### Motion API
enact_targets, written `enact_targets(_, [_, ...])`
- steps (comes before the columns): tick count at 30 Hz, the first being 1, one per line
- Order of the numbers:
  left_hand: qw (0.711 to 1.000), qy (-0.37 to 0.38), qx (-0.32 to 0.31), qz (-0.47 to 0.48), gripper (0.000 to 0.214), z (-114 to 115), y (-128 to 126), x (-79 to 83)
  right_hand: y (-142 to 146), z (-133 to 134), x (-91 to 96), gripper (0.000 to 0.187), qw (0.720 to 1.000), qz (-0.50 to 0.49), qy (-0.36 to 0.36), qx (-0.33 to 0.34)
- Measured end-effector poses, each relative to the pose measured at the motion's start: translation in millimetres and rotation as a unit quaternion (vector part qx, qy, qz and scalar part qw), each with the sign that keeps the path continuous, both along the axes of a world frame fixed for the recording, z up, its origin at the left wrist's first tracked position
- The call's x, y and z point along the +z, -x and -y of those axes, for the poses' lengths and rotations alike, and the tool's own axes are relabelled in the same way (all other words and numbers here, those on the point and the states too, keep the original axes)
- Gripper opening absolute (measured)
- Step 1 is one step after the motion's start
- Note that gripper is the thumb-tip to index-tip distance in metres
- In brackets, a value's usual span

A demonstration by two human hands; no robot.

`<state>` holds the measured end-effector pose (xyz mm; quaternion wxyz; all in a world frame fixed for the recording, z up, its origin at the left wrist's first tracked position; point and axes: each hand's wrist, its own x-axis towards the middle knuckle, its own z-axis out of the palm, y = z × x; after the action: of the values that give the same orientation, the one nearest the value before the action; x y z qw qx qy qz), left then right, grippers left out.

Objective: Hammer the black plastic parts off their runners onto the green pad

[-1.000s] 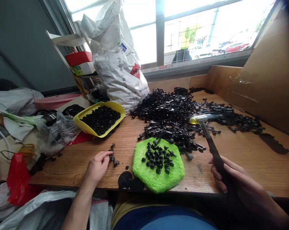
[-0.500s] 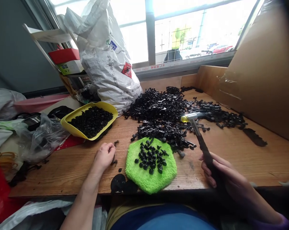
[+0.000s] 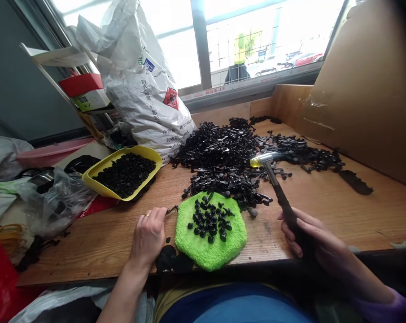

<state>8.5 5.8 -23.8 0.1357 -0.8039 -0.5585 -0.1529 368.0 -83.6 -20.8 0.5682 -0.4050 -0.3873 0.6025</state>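
Note:
My left hand point(image 3: 148, 236) rests on the wooden table point(image 3: 324, 211), fingers curled round a small black plastic piece point(image 3: 172, 209) beside the green hexagonal cloth pad point(image 3: 203, 251). Several small black parts point(image 3: 209, 217) lie on that pad. My right hand point(image 3: 312, 242) is closed on the black handle of a small hammer point(image 3: 276, 188), whose metal head with a yellow tip hangs over the big heap of black plastic parts point(image 3: 229, 152).
A yellow tray point(image 3: 98, 168) full of black pieces stands left of the heap, with a large white sack point(image 3: 145, 89) behind it. Plastic bags and clutter point(image 3: 51, 197) crowd the left. Cardboard point(image 3: 374, 98) walls the right side. Two black discs point(image 3: 171, 260) lie at the table's front edge.
My left hand has gathered the black piece from the table and slid right toward the green pad. The hammer has stayed roughly where it was; the view has shifted right.

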Motion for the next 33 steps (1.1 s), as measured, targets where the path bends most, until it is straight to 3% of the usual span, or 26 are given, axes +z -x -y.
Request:
enact_targets(9, [0.990, 0.018, -0.041, 0.132, 0.012, 27.5, 10.9, -5.8, 2.2, -0.5, 2.4, 0.018, 1.000, 0.000, 0.006, 0.002])
enact_targets(14, [0.989, 0.000, 0.005, 0.146, 0.017, 39.0, 7.5, -12.5, 1.9, 0.7, 1.9, 0.018, 1.000, 0.013, 0.003, 0.005])
enact_targets(20, [0.990, -0.097, 0.080, 0.064, 0.016, 29.0, 24.1, -8.7, -1.9, 1.1, -4.3, 0.018, 1.000, -0.004, 0.021, 0.011])
enact_targets(24, [0.992, -0.006, 0.017, 0.129, 0.008, 26.3, 33.4, 1.9, -3.8, 1.8, -7.9, 0.019, 0.999, -0.028, 0.039, 0.016])
enact_targets(28, [0.977, 0.002, 0.055, 0.204, 0.019, 29.5, 40.6, 6.5, -3.5, 2.1, -6.3, 0.020, 0.999, -0.024, 0.044, 0.003])
enact_targets(31, [0.966, 0.126, 0.044, 0.224, 0.023, 29.8, 48.3, 7.3, -2.4, 1.0, -4.0, 0.020, 0.999, -0.020, 0.043, 0.007])
enact_targets(33, [0.926, 0.219, 0.043, 0.303, 0.022, 29.1, 50.0, 9.4, -1.9, -0.1, -3.4, 0.022, 0.999, -0.014, 0.035, 0.005])
